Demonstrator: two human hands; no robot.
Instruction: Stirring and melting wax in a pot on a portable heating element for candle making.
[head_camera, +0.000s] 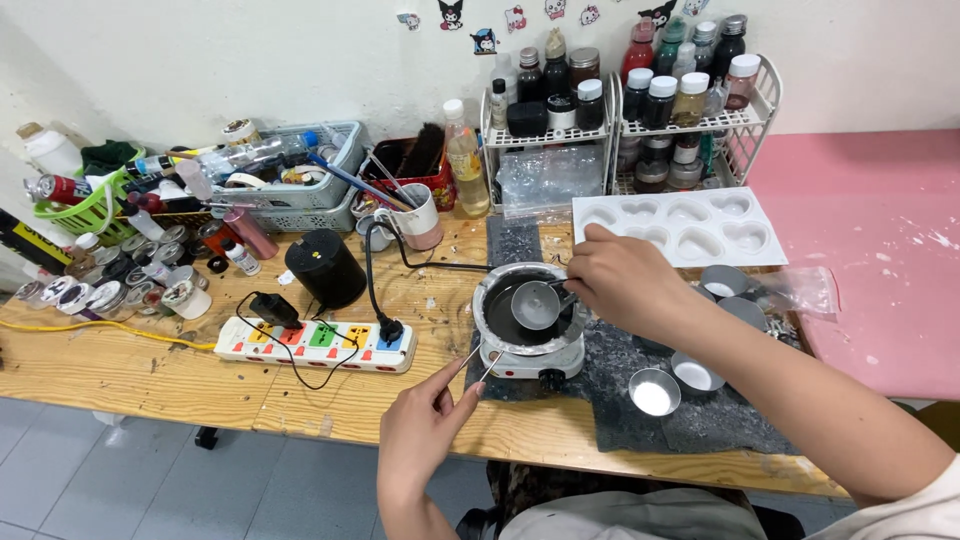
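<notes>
My right hand grips the handle of a small metal ladle held over the round pan of a small electric hot plate. My left hand pinches thin metal tweezers whose tips point at the hot plate's left front edge. Behind my right hand lies a white silicone mould with heart-shaped cavities. The hot plate stands on a dark speckled mat.
Small round metal cups sit on the mat at the right. A colourful power strip, a black cylinder, a mug of tools, baskets of bottles and a white bottle rack crowd the wooden table. A pink surface lies right.
</notes>
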